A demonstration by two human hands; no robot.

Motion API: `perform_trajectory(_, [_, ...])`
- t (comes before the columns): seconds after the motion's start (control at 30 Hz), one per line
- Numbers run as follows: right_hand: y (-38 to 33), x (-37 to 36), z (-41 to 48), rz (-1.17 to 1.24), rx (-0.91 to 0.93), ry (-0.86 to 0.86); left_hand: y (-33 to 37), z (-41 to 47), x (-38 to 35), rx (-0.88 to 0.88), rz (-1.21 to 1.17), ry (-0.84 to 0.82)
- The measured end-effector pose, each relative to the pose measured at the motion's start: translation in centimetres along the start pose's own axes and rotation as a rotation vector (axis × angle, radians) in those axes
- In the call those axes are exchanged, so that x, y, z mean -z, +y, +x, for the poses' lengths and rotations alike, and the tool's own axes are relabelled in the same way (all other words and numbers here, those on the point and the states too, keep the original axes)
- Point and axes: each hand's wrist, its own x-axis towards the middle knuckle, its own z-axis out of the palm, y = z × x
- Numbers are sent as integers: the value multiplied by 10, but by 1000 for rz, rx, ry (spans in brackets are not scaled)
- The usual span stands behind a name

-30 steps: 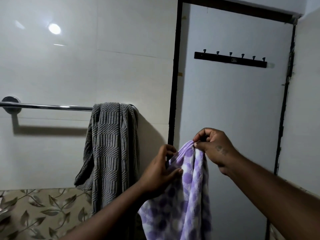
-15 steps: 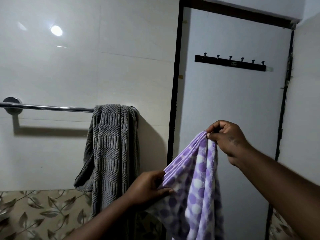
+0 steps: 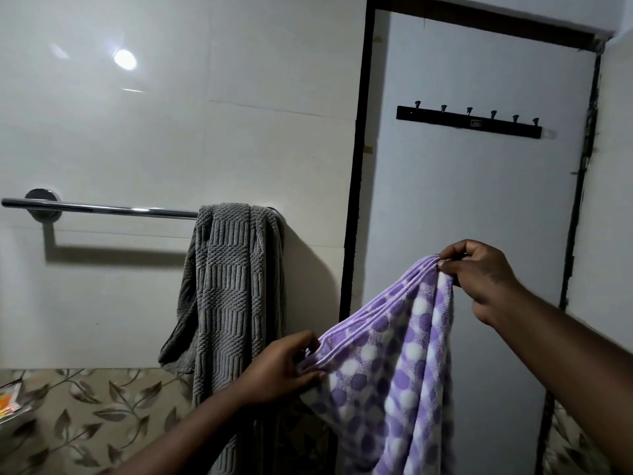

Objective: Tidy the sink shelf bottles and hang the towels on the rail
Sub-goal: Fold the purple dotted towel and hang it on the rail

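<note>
The right hand (image 3: pixel 479 279) pinches a bunched corner of the purple towel (image 3: pixel 394 371) at 3 o'clock. The left hand (image 3: pixel 284 368) grips its edge lower down, toward 6 o'clock. In the last second they have drawn apart, so the edge now stretches between them, probably opened for draping on the rail (image 3: pixel 102 209) at 9 o'clock, beside the grey towel (image 3: pixel 229 286). The purple towel's lower part is cut off. The rail's right end is hidden under the grey towel, and no bottles are in view.

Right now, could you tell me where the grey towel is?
The grey towel hangs bunched over the right end of the rail, left of centre in the head view, beside the door frame.
</note>
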Motion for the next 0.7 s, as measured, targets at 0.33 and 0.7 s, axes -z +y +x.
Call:
perform_trajectory(0.33, [5, 12, 12, 10, 19, 94, -28, -23, 7, 41, -43, -20])
perform_trajectory(0.7, [55, 26, 5, 96, -214, 36, -19, 28, 54, -123, -40, 233])
